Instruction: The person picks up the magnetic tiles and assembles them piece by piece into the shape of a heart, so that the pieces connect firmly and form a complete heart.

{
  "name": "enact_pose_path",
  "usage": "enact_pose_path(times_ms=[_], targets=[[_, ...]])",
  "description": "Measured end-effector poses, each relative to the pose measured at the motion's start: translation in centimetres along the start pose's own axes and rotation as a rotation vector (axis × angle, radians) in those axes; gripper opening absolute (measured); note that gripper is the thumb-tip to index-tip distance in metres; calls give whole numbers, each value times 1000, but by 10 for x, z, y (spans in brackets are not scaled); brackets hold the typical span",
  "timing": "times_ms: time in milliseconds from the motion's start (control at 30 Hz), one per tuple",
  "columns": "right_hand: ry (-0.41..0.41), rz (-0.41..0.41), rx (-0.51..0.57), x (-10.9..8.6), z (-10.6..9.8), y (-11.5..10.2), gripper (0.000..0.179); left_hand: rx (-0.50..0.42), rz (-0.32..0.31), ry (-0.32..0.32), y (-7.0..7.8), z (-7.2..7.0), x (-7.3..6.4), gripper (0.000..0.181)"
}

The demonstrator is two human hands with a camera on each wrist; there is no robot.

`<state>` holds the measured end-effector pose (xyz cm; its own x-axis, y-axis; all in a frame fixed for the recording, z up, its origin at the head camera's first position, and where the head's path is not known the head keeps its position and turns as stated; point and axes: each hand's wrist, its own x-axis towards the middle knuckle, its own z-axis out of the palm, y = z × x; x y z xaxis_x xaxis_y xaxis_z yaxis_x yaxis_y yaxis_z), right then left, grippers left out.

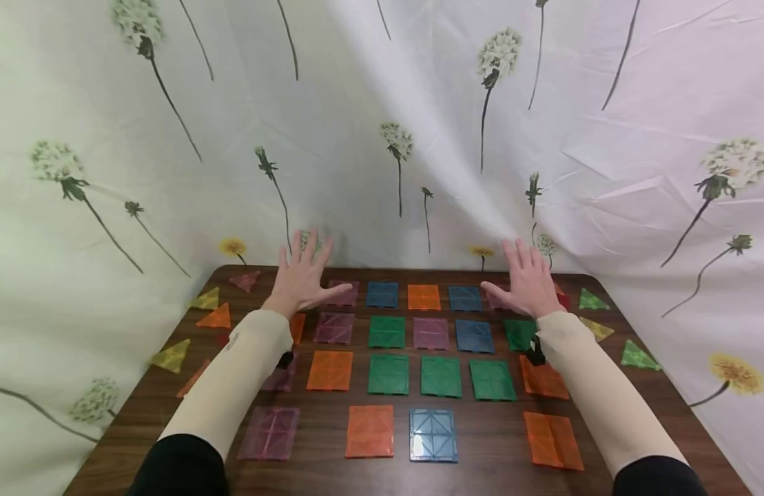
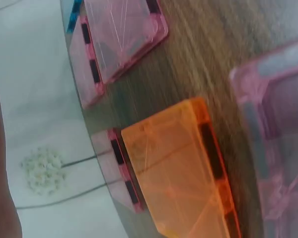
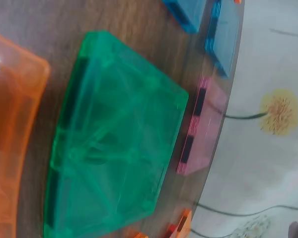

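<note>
My left hand (image 1: 297,282), fingers spread, reaches over the far left part of a brown wooden table with nothing in its grasp. Around it lie flat translucent magnetic tiles: a purple square tile (image 1: 335,328) and an orange square tile (image 2: 174,173) below the wrist. On the far right, my right hand (image 1: 525,282) is also held out with straight fingers and holds nothing. A green square tile (image 3: 119,139) and a pink tile (image 3: 203,126) lie under that wrist. Another orange square tile (image 1: 543,377) sits nearer, beside the right forearm.
Rows of square tiles fill the middle, including a blue tile (image 1: 433,435) and a red-orange tile (image 1: 370,431) in front. Triangular tiles lie along both sides, such as a yellow triangle (image 1: 171,355) and a green triangle (image 1: 638,355). A dandelion-print cloth (image 1: 357,138) hangs behind the table.
</note>
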<state>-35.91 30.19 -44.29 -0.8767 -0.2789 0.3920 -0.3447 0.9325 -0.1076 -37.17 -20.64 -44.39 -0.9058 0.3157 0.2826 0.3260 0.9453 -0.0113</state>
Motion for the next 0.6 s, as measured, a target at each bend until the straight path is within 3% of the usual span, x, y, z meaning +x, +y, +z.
enact_pose_path(times_ms=[267, 467, 600], targets=[[-26, -145, 111, -7, 5, -22, 101, -95, 106, 5, 23, 5, -10, 111], [-177, -231, 190, -13, 10, -47, 94, -212, 206, 20, 45, 7, -19, 101], [-281, -293, 215, -17, 15, -61, 87, -251, 259, -22, 60, 11, -24, 94]])
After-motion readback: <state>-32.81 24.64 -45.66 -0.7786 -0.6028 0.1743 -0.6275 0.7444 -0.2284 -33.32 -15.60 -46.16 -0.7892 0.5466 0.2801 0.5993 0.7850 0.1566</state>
